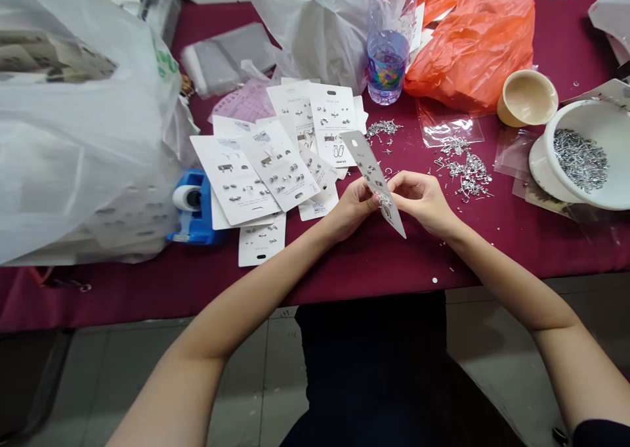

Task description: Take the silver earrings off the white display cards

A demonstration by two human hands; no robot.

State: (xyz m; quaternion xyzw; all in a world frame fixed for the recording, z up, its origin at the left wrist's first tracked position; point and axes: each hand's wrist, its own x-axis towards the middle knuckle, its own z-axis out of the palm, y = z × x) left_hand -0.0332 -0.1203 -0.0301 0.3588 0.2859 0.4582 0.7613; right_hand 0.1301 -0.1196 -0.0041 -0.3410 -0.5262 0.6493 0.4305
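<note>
Between my two hands an earring card stands tilted above the table, with small metal earrings along its face. My left hand grips the card from the left, thumb pressed near its lower part. On the other side my right hand is closed, fingertips pinched together against the card's back; whatever small piece they hold is hidden. To the left lie several overlapping white earring cards. Right of my hands is a loose pile of small silver earring parts, and a smaller pile sits beyond the card.
A white bowl of metal pieces and a beige cup stand right. Behind are a water bottle, an orange plastic bag and a white bag. At left, a blue tape dispenser adjoins a large plastic bag.
</note>
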